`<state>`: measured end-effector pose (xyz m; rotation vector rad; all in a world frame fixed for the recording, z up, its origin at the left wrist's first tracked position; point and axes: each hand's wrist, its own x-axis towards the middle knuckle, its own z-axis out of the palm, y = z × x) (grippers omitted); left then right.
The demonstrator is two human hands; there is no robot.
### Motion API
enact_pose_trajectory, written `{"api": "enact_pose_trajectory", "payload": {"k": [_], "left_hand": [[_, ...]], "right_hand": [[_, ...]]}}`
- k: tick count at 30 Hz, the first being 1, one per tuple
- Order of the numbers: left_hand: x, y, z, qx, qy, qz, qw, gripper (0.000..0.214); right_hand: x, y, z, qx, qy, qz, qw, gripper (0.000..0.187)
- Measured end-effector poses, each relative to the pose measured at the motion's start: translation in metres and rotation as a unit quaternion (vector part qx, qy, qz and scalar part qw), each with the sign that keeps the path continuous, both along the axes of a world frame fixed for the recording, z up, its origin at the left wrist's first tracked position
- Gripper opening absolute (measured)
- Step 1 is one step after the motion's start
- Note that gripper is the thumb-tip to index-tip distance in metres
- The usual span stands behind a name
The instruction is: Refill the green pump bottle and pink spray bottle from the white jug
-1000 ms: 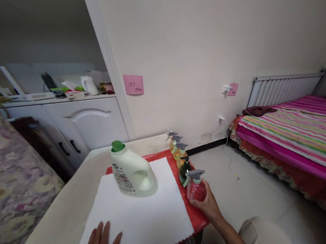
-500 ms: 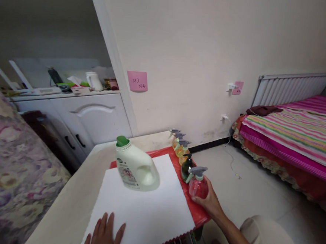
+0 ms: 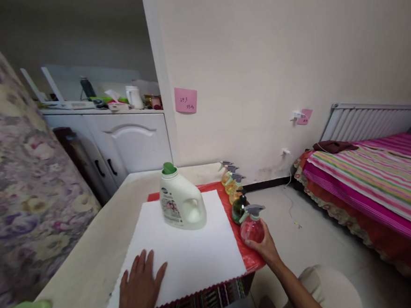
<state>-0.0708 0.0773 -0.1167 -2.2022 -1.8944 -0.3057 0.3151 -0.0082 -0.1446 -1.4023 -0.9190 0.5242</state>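
Observation:
My right hand (image 3: 262,246) is wrapped around a small pink spray bottle (image 3: 252,225) with a grey trigger, standing on the red cloth (image 3: 250,259) at the table's right edge. My left hand (image 3: 141,285) lies flat, fingers spread, on the near edge of a white sheet (image 3: 187,258). A white detergent jug (image 3: 181,202) with a green cap stands upright at the far side of that sheet. Behind the pink bottle runs a row of bottles: a dark green pump bottle (image 3: 239,208) and several yellow spray bottles (image 3: 234,188).
The table (image 3: 97,240) stands against a cream wall with a pink note (image 3: 185,100). White cabinets (image 3: 129,141) with clutter on top are at the left. A floral fabric (image 3: 19,197) fills the far left. A striped bed (image 3: 372,180) and radiator (image 3: 373,122) are on the right.
The view has swung left and down, shifting everything rightward. My left hand shows further onto the white sheet. My right hand stays on the pink spray bottle.

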Motion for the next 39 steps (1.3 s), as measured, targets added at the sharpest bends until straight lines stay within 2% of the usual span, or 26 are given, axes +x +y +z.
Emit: {"api": "enact_pose_trajectory", "payload": {"k": [11,17,21,39], "left_hand": [[-0.005,0.003,-0.008,0.010,-0.013,-0.002,1.000,0.066],[-0.006,0.005,-0.012,0.024,-0.011,-0.001,1.000,0.065],[-0.006,0.004,-0.011,0.024,0.007,0.001,1.000,0.064],[-0.008,0.005,-0.016,0.045,-0.001,-0.015,0.999,0.066]], "right_hand": [[0.000,0.000,0.008,0.009,-0.002,-0.034,0.999,0.085],[-0.006,0.003,0.000,0.004,-0.019,-0.020,1.000,0.084],[-0.008,0.003,-0.005,-0.017,-0.031,-0.034,0.999,0.084],[-0.002,-0.003,-0.009,-0.047,-0.063,-0.040,0.996,0.085]]}}
